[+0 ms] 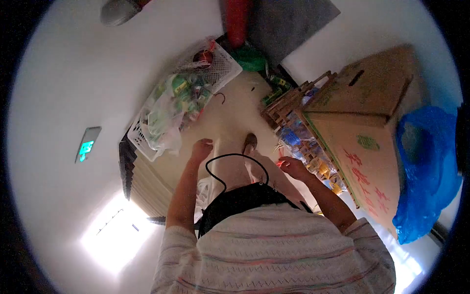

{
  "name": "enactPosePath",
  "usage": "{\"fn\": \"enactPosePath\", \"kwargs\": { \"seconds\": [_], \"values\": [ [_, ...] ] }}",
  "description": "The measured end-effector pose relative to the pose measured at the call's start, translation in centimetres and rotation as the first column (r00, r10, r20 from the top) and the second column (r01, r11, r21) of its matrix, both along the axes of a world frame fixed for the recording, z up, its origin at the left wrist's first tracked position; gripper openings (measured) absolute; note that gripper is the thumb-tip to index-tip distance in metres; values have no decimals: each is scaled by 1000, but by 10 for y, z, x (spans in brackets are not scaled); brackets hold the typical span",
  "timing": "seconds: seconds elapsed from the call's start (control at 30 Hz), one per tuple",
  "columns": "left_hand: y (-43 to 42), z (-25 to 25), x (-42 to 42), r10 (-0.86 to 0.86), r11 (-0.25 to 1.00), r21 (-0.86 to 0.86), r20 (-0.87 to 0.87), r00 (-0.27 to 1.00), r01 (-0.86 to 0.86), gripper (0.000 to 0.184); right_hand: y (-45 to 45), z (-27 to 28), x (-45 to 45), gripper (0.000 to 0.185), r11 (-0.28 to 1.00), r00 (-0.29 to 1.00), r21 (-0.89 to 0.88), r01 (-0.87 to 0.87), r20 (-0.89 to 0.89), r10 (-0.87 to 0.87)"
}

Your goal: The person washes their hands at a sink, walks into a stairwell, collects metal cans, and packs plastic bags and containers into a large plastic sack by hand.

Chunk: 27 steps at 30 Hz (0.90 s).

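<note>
My left hand (202,148) hangs in front of my left side with its fingers curled in. Whether anything is inside it does not show. White plastic (203,192) shows beside my leg, below that hand; I cannot tell if they are joined. My right hand (293,168) is at my right side, fingers bent downward and close together. A small red thing (280,163) shows at its fingertips, too blurred to name. Between the hands, a black cord (235,155) loops out from the black item at my waist (249,198).
To the left, a white plastic crate (227,66) bears bagged green bottles (181,85). On the right, a large cardboard box (352,127) stands over a wooden rack (293,105), with a blue plastic bag (426,171) beside it. A red pillar (237,24) rises ahead.
</note>
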<state>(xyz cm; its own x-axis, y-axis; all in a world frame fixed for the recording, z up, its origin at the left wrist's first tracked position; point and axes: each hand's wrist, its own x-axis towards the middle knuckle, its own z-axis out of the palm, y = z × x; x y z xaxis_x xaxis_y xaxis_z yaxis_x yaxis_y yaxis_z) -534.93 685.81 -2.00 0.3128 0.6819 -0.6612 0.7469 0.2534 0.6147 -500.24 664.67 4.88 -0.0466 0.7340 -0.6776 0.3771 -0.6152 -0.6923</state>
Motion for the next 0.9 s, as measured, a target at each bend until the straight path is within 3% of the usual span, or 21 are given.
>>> {"fn": "enactPosePath", "kwargs": {
  "seconds": [0.03,0.07,0.13,0.2,0.27,0.3,0.33,0.37,0.43,0.5,0.53,0.6,0.63,0.7,0.73,0.8,0.83,0.9],
  "values": [
    [9,-10,7,-9,1000,-5,36,999,9,26,15,11,-9,35,998,996,-24,-53,69,54],
    [17,-20,15,92,991,-118,195,977,-70,27,29,13,-13,37,993,984,-50,-106,138,112],
    [35,-53,34,333,915,-368,454,826,-166,29,32,-11,-19,32,1000,994,-16,-23,111,25],
    [46,-123,49,661,599,-798,451,599,-60,29,41,-22,-25,31,997,995,-33,63,80,-60],
    [50,-174,68,467,753,-657,553,690,17,27,39,-59,-34,32,982,983,-60,178,51,-175],
    [39,-189,80,57,961,-257,546,836,103,26,36,-80,-38,32,969,972,-79,233,38,-231],
    [28,-202,90,-319,946,166,339,885,277,25,42,-87,-42,32,966,972,-118,229,85,-220],
    [28,-190,102,-322,947,84,295,900,311,24,48,-93,-46,32,962,970,-157,225,129,-206],
    [44,-138,121,-347,925,-88,199,917,369,23,85,-67,-65,31,833,914,-382,401,107,-391],
    [34,-160,115,-245,915,-263,246,938,308,23,63,-101,-92,25,964,909,-50,262,349,-229],
    [27,-172,109,-190,894,-352,260,947,276,23,53,-102,-107,24,970,908,-89,225,380,-176],
    [15,-183,96,-124,904,-376,230,965,206,23,47,-106,-131,22,974,900,-166,154,431,-69],
    [16,-188,92,-92,909,-382,213,973,170,24,54,-113,-135,22,964,896,-265,36,435,86],
    [28,-180,88,-284,880,-353,141,948,317,24,68,-123,-135,21,865,831,-460,-199,389,398],
    [36,-174,91,-376,855,-343,107,920,389,24,74,-123,-134,20,904,854,-407,-133,416,314],
    [42,-177,92,-326,895,-268,156,932,358,25,85,-119,-135,18,956,880,-293,0,455,139],
    [43,-179,91,-296,915,-228,179,938,333,26,87,-120,-137,17,960,844,-277,-25,509,169],
    [37,-188,94,-281,873,-365,166,945,323,26,90,-119,-143,16,966,759,-246,-75,615,216]
  ]
}}
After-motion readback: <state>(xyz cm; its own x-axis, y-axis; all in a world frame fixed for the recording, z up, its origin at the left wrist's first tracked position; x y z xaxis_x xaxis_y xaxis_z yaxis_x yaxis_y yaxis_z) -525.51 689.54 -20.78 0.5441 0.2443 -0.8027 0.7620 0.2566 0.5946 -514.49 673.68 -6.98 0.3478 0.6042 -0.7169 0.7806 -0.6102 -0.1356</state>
